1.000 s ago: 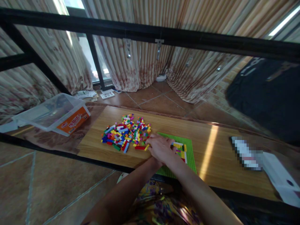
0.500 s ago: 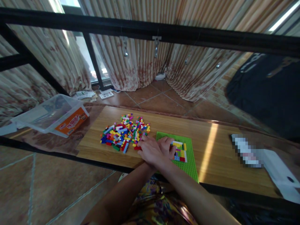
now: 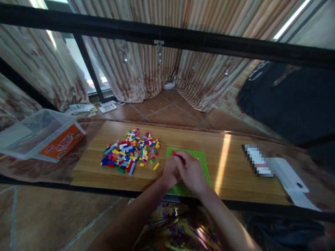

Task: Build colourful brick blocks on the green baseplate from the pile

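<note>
Fingers of the right hand (image 3: 192, 171) pinch a red brick (image 3: 173, 153) over the green baseplate (image 3: 180, 190), beside the left hand (image 3: 171, 170), whose hidden fingertips leave its hold impossible to tell; loose bricks (image 3: 128, 151) lie to the left on the wooden tabletop (image 3: 237, 181).

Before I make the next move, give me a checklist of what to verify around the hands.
1. Red piece at the hands: ok, it shows between left hand and right hand.
2. Which hand grips it: cannot tell.
3. Green baseplate flat on the tabletop: ok.
4. Clear view of the bricks on the baseplate: not ok, the right hand covers most of it.
5. Loose brick pile apart from the baseplate: ok.
</note>
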Available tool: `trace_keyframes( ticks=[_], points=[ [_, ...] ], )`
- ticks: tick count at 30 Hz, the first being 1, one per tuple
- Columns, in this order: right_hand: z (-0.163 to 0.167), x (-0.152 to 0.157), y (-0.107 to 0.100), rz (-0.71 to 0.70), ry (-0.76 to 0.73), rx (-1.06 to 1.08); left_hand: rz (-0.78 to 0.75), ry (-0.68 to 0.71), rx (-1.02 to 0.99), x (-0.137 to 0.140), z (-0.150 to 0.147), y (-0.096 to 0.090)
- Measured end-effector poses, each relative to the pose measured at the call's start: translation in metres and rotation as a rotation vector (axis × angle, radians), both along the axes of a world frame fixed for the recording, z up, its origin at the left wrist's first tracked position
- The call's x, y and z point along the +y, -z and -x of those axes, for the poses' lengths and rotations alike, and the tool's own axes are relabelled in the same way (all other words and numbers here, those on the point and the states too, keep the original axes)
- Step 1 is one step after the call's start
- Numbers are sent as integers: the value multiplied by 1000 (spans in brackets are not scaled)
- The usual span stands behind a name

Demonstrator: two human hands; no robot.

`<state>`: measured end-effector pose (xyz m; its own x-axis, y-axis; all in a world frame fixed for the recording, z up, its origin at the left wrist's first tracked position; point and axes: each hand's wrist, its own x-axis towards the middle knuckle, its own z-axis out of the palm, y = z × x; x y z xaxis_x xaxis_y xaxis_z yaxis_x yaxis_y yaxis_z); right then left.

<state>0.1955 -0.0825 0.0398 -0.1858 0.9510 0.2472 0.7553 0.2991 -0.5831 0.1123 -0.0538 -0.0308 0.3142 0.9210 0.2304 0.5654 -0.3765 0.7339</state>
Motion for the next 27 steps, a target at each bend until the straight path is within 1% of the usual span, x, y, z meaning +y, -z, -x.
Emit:
trace_keyframes(
  ticks=[2, 4, 6, 8, 11, 13, 20, 24, 27],
  points=[
    [-30, -8, 0, 19, 193, 123, -14, 27, -4, 0, 2, -2],
    [-54, -16, 6, 27, 325, 144, -27, 24, 5, -1, 3, -4],
    [-70, -22, 14, 67, 419, 132, -34, 15, 24, -2, 3, -6],
    [-78, -25, 22, 102, 480, 106, -38, 16, 35, -3, 3, -6],
    [-78, -26, 30, 124, 522, 50, -43, 21, 39, -3, 3, -6],
    [-75, -25, 32, 109, 527, 5, -43, 21, 46, -3, 3, -6],
    [-65, -22, 31, 58, 521, -216, -33, 17, 46, -3, 3, -7],
    [-60, -22, 32, 26, 497, -293, -30, 24, 36, -3, 3, -7],
    [-56, -22, 34, 2, 508, -342, -30, 18, 32, -3, 3, -6]
  ],
)
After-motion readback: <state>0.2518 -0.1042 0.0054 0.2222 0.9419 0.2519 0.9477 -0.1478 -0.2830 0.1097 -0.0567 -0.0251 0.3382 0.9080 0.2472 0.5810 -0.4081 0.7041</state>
